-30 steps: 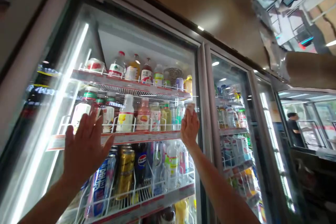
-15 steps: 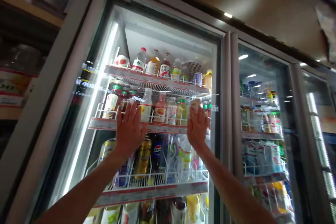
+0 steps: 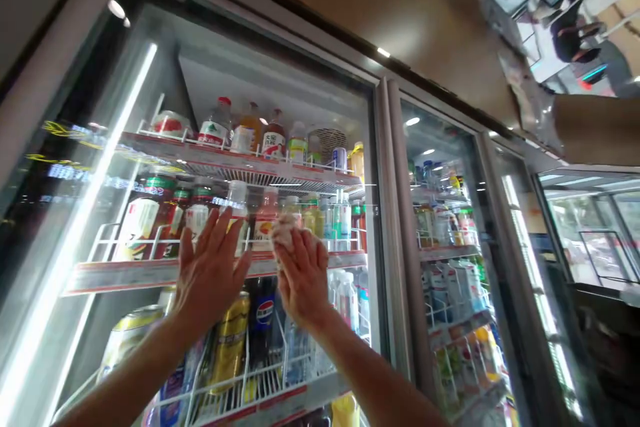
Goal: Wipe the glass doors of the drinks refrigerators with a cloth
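A drinks cooler's glass door (image 3: 320, 113) fills the view. My left hand (image 3: 210, 273) lies flat against the glass with fingers spread, at the height of the second shelf. My right hand (image 3: 303, 273) is just to its right, pressing a small white cloth (image 3: 284, 232) against the glass; the wad shows above my fingertips. Behind the glass stand bottles (image 3: 240, 130) on the top shelf and cans (image 3: 231, 340) lower down.
A grey door frame (image 3: 393, 233) separates this door from a second glass door (image 3: 450, 247) with more drinks to the right. A bright light strip (image 3: 100, 167) runs down the cooler's left side. Brown ceiling panels hang overhead.
My right hand has slid left across the glass with the cloth, from near the door's right edge to beside my left hand. The camera view has swung about.
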A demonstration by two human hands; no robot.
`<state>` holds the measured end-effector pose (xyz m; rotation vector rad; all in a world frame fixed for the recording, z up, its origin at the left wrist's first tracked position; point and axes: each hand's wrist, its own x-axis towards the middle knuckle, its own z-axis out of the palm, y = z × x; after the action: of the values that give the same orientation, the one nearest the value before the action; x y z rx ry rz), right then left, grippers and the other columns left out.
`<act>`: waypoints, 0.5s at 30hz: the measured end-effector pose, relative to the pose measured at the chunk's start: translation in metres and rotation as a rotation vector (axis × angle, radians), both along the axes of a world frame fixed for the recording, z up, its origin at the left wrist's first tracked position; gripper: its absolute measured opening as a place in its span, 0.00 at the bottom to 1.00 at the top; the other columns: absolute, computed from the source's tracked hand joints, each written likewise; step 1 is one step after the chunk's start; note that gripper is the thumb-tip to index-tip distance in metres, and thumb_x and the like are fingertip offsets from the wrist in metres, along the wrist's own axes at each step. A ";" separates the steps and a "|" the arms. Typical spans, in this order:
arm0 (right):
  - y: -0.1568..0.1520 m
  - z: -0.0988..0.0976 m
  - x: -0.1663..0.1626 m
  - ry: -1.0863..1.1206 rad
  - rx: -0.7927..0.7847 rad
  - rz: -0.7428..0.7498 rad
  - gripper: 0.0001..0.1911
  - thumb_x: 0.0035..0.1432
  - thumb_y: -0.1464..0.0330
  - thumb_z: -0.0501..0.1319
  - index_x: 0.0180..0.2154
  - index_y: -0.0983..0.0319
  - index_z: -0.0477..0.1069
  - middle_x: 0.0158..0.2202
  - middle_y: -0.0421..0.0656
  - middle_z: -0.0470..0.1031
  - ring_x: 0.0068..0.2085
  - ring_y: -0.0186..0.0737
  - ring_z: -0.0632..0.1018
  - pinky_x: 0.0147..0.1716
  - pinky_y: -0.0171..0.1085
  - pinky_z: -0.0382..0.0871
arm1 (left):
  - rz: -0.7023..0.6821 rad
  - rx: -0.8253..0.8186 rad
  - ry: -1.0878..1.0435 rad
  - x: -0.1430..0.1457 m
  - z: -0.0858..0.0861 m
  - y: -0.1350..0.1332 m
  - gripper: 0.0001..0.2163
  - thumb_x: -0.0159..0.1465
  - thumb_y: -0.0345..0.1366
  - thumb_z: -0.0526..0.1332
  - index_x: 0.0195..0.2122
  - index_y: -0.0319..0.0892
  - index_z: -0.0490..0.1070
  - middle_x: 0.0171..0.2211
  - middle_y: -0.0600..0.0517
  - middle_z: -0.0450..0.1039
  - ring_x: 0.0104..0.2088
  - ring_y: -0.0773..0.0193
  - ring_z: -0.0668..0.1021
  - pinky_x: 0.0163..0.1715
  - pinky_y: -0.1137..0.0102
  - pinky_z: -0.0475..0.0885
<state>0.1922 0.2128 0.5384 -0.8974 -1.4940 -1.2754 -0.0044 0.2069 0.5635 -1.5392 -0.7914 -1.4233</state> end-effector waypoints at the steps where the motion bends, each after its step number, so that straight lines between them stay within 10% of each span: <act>1: -0.001 0.002 0.008 0.040 0.016 -0.007 0.25 0.62 0.67 0.47 0.61 0.54 0.54 0.64 0.45 0.52 0.65 0.47 0.52 0.58 0.52 0.52 | -0.012 -0.009 0.002 0.002 0.001 0.000 0.24 0.63 0.38 0.48 0.61 0.43 0.52 0.62 0.43 0.54 0.63 0.52 0.55 0.61 0.48 0.48; 6: 0.008 0.027 0.034 0.500 0.133 -0.015 0.24 0.63 0.67 0.43 0.59 0.63 0.57 0.61 0.55 0.57 0.62 0.52 0.58 0.54 0.56 0.56 | -0.093 -0.010 -0.008 -0.006 0.003 -0.004 0.23 0.62 0.35 0.50 0.60 0.42 0.55 0.62 0.43 0.54 0.64 0.54 0.53 0.61 0.50 0.50; 15: -0.011 -0.014 -0.059 0.052 -0.045 0.366 0.26 0.61 0.67 0.49 0.61 0.60 0.54 0.66 0.48 0.44 0.66 0.49 0.49 0.60 0.55 0.52 | -0.505 -0.233 0.151 0.033 0.012 -0.022 0.19 0.65 0.37 0.47 0.56 0.40 0.61 0.57 0.44 0.64 0.57 0.61 0.66 0.57 0.60 0.64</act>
<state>0.1334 0.2016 0.5248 -0.6426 -1.5650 -0.9473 0.0286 0.1845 0.5758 -2.1067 -0.5069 -1.5809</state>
